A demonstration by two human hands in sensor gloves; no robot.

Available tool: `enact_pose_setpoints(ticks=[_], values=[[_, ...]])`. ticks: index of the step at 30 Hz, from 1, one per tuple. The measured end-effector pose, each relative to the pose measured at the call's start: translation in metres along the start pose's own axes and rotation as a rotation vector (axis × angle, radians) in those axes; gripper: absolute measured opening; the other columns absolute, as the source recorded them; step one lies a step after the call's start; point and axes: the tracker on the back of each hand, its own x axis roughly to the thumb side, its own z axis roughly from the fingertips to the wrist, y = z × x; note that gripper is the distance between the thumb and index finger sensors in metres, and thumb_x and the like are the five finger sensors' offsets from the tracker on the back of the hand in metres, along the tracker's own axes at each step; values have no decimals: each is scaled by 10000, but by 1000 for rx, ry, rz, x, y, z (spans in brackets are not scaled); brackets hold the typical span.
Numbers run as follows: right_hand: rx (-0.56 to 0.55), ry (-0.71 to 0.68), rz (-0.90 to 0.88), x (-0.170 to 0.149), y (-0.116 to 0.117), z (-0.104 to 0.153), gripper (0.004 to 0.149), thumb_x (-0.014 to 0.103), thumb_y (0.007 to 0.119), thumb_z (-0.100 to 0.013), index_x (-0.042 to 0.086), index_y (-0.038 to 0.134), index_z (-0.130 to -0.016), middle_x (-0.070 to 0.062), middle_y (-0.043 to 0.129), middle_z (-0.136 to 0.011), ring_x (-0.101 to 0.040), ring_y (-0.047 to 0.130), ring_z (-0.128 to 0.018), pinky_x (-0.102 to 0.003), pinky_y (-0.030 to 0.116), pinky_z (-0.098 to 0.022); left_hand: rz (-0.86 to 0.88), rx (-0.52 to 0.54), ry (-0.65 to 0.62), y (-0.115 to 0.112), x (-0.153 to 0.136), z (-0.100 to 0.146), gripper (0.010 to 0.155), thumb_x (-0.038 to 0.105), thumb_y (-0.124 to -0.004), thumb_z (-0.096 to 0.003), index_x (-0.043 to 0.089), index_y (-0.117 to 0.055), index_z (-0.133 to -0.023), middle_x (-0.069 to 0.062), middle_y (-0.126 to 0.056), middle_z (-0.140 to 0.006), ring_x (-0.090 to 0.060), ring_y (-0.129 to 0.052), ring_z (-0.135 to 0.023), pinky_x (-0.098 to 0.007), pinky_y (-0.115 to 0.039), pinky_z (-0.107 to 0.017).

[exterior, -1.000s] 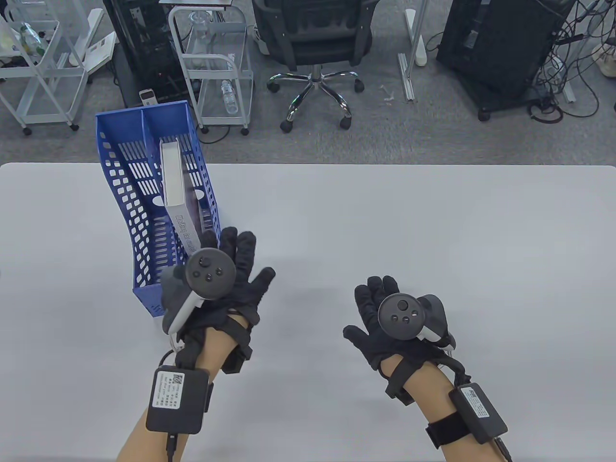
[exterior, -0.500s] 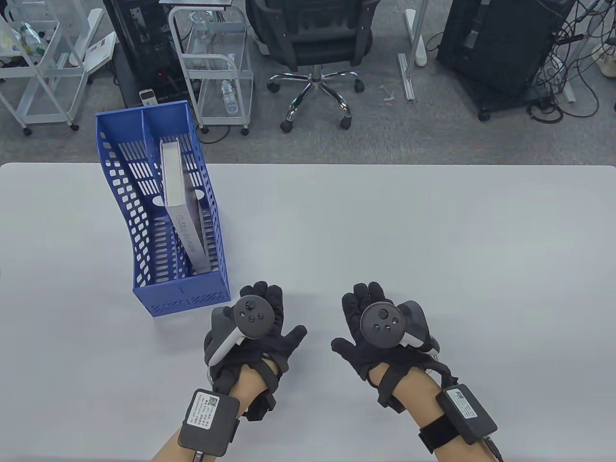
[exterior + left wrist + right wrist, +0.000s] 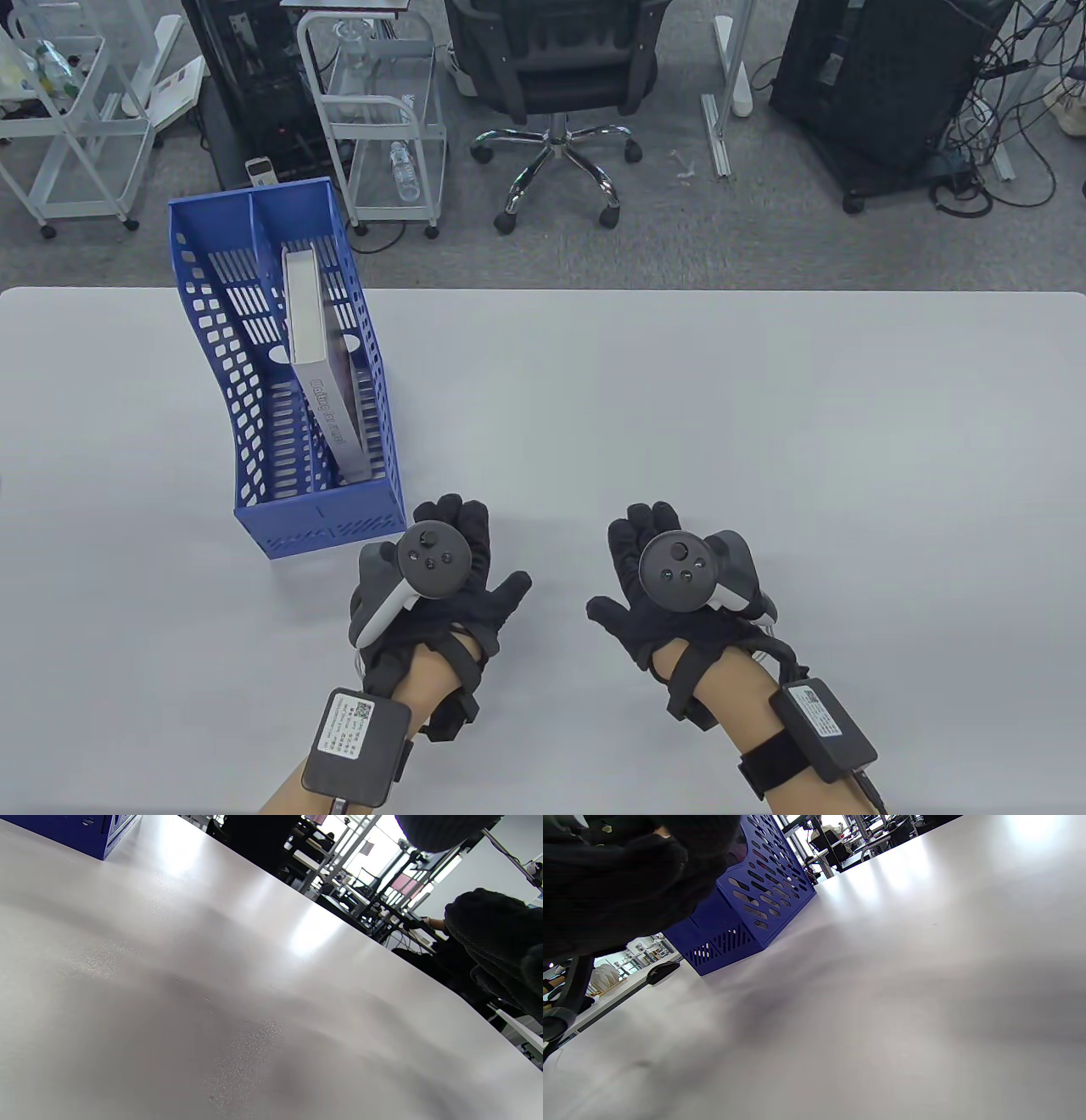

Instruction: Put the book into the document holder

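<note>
A blue perforated document holder [image 3: 212,356] stands at the table's left; it also shows in the right wrist view [image 3: 755,904] and its corner in the left wrist view [image 3: 85,832]. A white book [image 3: 316,356] stands in the holder's right compartment, spine toward me, leaning against the right wall. My left hand [image 3: 454,543] lies flat on the table just right of the holder's front corner, fingers spread, holding nothing. My right hand [image 3: 645,543] lies flat beside it, empty.
The grey table [image 3: 721,407] stretches to the right. Beyond its far edge stand an office chair [image 3: 551,76], white carts [image 3: 382,110] and black cabinets [image 3: 882,76] on the floor.
My left hand has let go of the book's spine and drawn back from the holder toward me onto the table. My right hand has shifted slightly left.
</note>
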Motion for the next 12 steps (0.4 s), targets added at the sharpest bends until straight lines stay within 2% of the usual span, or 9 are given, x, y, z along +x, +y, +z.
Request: enact_pose_setpoints(ticks=[12], values=[[7,-3,-4,0,1,0,853,504,696,-465,-13,211,-939,-282,71,-989,-541,8,-854,-723,203,-582,-8,-8,9,-2,0,0,898,694,-621,-420,297,-63,-1001,44,35,-1086,-240,45,-1043,-516,-105,-726]])
